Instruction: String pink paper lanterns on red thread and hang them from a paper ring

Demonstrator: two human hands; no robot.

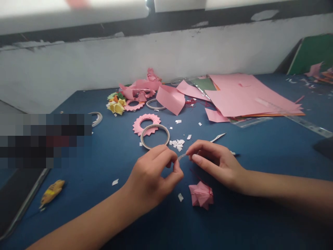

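Note:
A short, thin, whitish strip of tape (181, 157) stretches between my two hands. My left hand (154, 171) pinches one end with thumb and index finger. At the other end, the fingertips of my right hand (222, 164) are closed on the strip. Just below them on the table lies a folded pink paper star (201, 195) with red thread around it. Beyond my left hand a roll of tape (142, 141) lies flat, overlapping a pleated pink paper ring (137, 127). Small white paper scraps (177, 144) are heaped near my fingertips. A pointed metal tool (219, 138) is partly hidden behind my right hand.
Pink paper sheets (241, 99) and a clear ruler (309, 125) lie at the back right. Pink paper pieces (140, 88) and yellow folded paper (117, 107) are piled at the back. More tape rolls (97, 119) lie around. A yellow-brown striped object (52, 193) rests at left.

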